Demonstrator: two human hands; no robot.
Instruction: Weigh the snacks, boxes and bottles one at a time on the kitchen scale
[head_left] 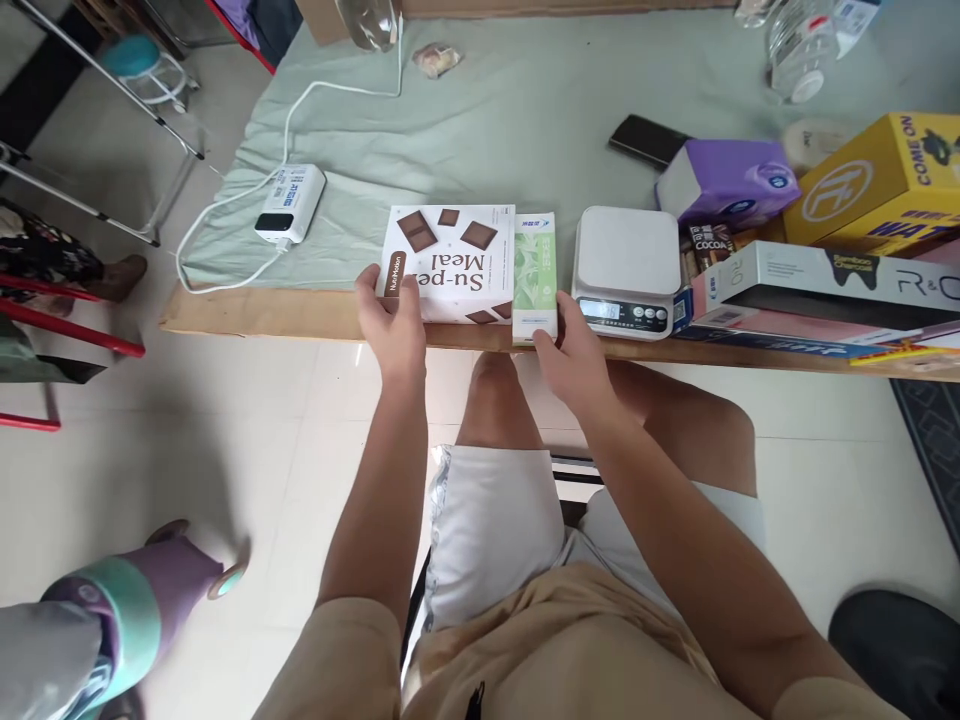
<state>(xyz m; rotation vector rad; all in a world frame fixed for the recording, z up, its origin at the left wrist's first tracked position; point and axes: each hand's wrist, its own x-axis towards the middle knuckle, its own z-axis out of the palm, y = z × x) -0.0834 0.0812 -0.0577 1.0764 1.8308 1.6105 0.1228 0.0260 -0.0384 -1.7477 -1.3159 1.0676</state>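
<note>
My left hand (pixel 391 318) grips the near left corner of the white Su-per Meal box (pixel 450 262), fingers curled over its edge and thumb on top near the brown bar printed there, while my right hand (pixel 571 345) closes its fingers around the near end of the green-and-white carton (pixel 535 275). Both lie flat at the near edge of the tabletop (pixel 300 312), about midway along it, straight ahead of me and just past my knees. The two touch side by side, the carton tight against the box's right side; the carton's long axis runs away from me toward the far edge, and the box is closer to square with its lettering upside down from where I sit. Each hand is nearest its own item, so neither arm has to cross. The box is white with dark chocolate squares printed on it; the carton is slim, pale green with leafy print and a white label at the near end. Just right of the carton sits a white kitchen scale (pixel 627 268), display facing me, close to my right hand but apart from it. Off toward the left edge a white power bank (pixel 289 203) lies on the green cloth (pixel 525 110)
</note>
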